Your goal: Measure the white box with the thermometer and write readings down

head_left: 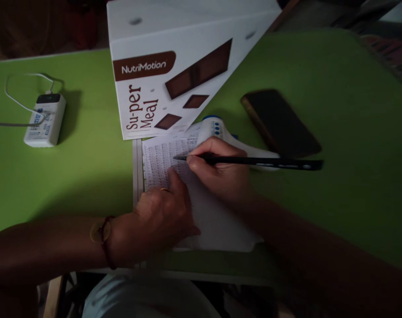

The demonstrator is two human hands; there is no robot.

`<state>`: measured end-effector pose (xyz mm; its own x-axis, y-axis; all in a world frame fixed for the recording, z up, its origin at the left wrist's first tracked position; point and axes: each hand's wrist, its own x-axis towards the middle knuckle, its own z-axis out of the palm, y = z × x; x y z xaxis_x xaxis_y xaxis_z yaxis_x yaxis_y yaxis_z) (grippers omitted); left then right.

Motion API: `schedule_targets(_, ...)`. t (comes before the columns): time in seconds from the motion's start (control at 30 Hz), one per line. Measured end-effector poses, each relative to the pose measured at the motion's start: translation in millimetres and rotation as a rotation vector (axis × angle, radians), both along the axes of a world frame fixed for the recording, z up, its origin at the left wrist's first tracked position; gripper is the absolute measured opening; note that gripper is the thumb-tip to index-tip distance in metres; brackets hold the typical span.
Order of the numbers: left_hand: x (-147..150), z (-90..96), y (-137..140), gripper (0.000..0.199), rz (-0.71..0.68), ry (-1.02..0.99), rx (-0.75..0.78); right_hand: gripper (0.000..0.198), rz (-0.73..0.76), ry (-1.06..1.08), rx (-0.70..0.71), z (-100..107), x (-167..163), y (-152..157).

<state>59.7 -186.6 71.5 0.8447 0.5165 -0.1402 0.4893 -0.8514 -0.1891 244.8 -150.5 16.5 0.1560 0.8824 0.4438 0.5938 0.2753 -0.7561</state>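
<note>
My right hand [220,170] grips a black pencil [270,163] between thumb and fingers. The pencil's point is at the rows of small handwritten marks on a white sheet of paper [217,225]. Just below that point, my left hand [166,207] rests on the sheet, index finger stretched out and the other fingers partly bent and hidden. It holds nothing that I can see. Partly behind my right hand lies a white handheld device [211,127] with blue buttons, its far end showing under the pencil.
A large white NutriMotion box [181,35] stands behind the paper on the green table [88,176]. To the right lies a dark phone [282,121]. At the left, a white power bank [46,120] has a cable [9,124] attached. The table's front edge runs below my forearms.
</note>
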Motion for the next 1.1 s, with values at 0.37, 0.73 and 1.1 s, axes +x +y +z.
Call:
schedule_targets(0.37, 4.1, 6.8, 3.5, 0.101, 0.006, 0.040, -0.080, 0.012, 0.020, 0.006, 0.003, -0.1, 4.5, 1.0)
schedule_targets(0.73, 4.3, 12.3, 4.2, 0.094, 0.007, 0.070, -0.081, 0.014, 0.018, 0.001, -0.001, -1.3, 4.3, 0.4)
schedule_targets(1.1, 3.4, 9.2, 3.3, 0.096, 0.009, 0.044, -0.064, 0.012, 0.099, -0.001, -0.067, -2.5, 6.1, 0.5)
